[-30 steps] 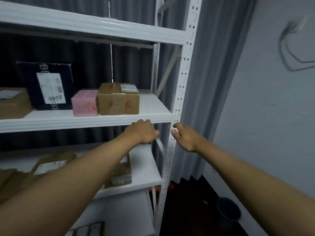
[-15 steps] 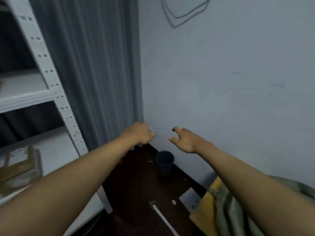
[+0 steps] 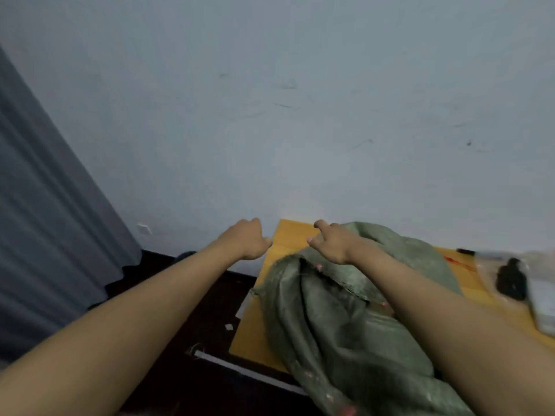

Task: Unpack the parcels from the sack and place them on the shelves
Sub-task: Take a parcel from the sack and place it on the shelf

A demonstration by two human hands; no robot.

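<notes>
Now both hands hold nothing: left hand [image 3: 247,241] loosely curled, right hand [image 3: 332,241] relaxed above the green woven sack [image 3: 345,319] on yellow cardboard [image 3: 252,331].

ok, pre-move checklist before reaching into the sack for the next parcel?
1. Left hand free: ok, fingers loosely curled, holds nothing.
2. Right hand free: ok, fingers relaxed, holds nothing.
3. Sack in reach: ok, the green sack lies on the yellow surface under the right forearm.
4. Sack mouth located: cannot tell, fabric is crumpled and blurred.
5. Parcel visible in sack: not ok, none shows.
6. Shelves in view for placing: not ok, only wall and curtain show.
</notes>
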